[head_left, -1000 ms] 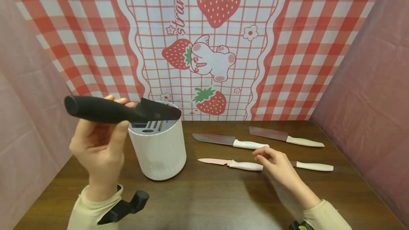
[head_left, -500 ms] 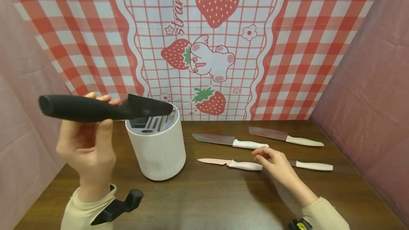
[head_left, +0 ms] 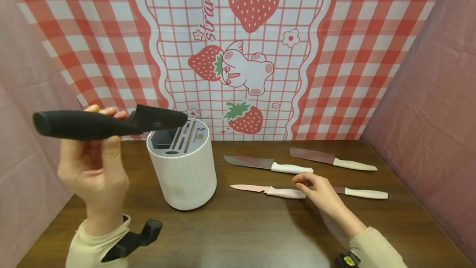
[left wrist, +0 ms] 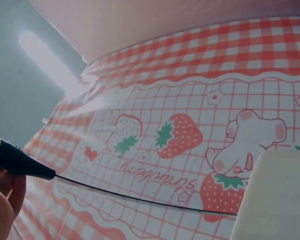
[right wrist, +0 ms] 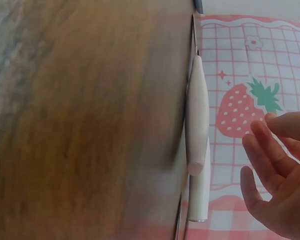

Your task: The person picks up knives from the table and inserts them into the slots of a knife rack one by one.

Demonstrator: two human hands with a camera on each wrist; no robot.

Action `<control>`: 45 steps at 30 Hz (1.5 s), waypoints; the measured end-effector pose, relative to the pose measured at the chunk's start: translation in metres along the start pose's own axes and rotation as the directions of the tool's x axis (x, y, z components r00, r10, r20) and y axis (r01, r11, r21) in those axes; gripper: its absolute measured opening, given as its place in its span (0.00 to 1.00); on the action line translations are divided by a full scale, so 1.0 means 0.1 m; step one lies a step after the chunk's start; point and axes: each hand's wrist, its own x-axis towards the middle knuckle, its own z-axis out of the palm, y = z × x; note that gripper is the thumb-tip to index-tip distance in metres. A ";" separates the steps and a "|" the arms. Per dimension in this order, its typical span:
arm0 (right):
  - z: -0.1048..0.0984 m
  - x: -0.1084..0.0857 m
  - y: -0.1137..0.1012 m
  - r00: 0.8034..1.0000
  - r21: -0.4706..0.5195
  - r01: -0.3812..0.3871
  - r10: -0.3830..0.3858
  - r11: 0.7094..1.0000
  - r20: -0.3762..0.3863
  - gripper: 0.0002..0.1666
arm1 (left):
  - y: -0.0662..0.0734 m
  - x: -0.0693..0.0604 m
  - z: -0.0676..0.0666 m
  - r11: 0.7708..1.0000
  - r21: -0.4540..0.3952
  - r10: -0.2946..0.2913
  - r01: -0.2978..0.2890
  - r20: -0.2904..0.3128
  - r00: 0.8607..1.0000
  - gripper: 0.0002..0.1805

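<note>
In the head view my left hand (head_left: 93, 173) pinches the handle of a black knife (head_left: 85, 125), held level in the air, its blade tip just above the back of the white knife block (head_left: 184, 177). The block's slotted top shows beside the blade. In the left wrist view the knife's thin edge (left wrist: 135, 198) runs toward the block (left wrist: 277, 195). My right hand (head_left: 321, 193) hovers with relaxed, bent fingers over the handle ends of a pink-bladed knife (head_left: 286, 193) and a white-handled knife (head_left: 290, 168), gripping nothing; the right wrist view shows the same hand (right wrist: 282, 160) beside the handles (right wrist: 197, 115).
A cleaver-shaped knife (head_left: 312, 155) lies at the back right of the brown table (head_left: 230, 235). Another light-handled knife (head_left: 366, 194) lies in front of it, its blade partly behind my right hand. A red-checked strawberry cloth (head_left: 349, 53) hangs behind.
My left hand has moved left with the black knife, drawing the blade away from over the block's slots, so more of its top shows. My right hand has barely moved.
</note>
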 end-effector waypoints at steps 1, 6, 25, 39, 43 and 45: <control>0.01 0.00 0.01 1.000 -0.007 -0.001 0.001 1.000 0.007 0.07 | 0.00 0.00 0.00 1.000 0.006 0.003 -0.003 0.003 1.000 0.19; 0.03 0.01 0.04 0.999 -0.039 0.016 -0.015 0.999 0.036 0.11 | 0.01 0.01 0.01 0.998 0.064 0.019 -0.021 0.035 0.999 0.18; 0.06 -0.03 0.13 0.996 -0.081 0.009 -0.002 0.997 0.086 0.15 | -0.09 -0.04 -0.08 0.988 0.157 -0.005 -0.014 0.122 0.993 0.17; 0.07 0.02 0.17 0.989 -0.086 0.026 -0.014 0.996 0.144 0.15 | -0.22 -0.05 -0.13 0.980 0.197 -0.034 0.003 0.153 0.988 0.19; 0.08 0.03 0.18 0.987 -0.073 0.023 -0.012 0.997 0.161 0.14 | -0.31 -0.06 -0.14 0.981 0.192 -0.066 0.029 0.187 0.980 0.19; 0.07 0.04 0.18 0.987 -0.074 0.028 -0.016 0.997 0.160 0.14 | -0.34 -0.06 -0.13 0.980 0.193 -0.078 0.039 0.199 0.977 0.18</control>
